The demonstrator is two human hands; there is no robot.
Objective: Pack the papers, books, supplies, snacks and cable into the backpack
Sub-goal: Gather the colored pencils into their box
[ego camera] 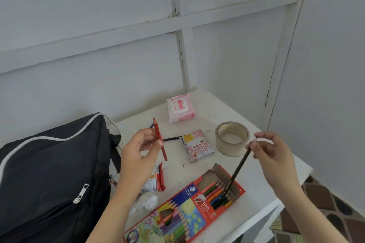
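The packing looks partly done at best. The black fabric backpack with white piping lies at 9 o'clock on the white tabletop. Its front zip appears closed, and I cannot tell whether the main opening is open. No papers, books or cable are in sight; they may be inside the bag, but the view does not show that.

The supplies are being gathered now. The left hand has its grip pinched on a red coloured pencil, held nearly upright just above the tabletop's centre. The right hand, at 3 o'clock, grips the top end of a dark brown pencil, whose tip sits in the open red cardboard box of coloured pencils at 5 o'clock. A dark pencil lies loose near the centre, not yet boxed.

Also unpacked are:
- the pink pack of wipes at 12 o'clock
- the roll of clear tape at 2 o'clock
- the white-and-pink snack packet at the centre
- the red-and-white snack wrapper at 7 o'clock, beside the bag

By my judgement, what remains is to refill and close the pencil box, then load it, the snacks and the rest into the backpack.
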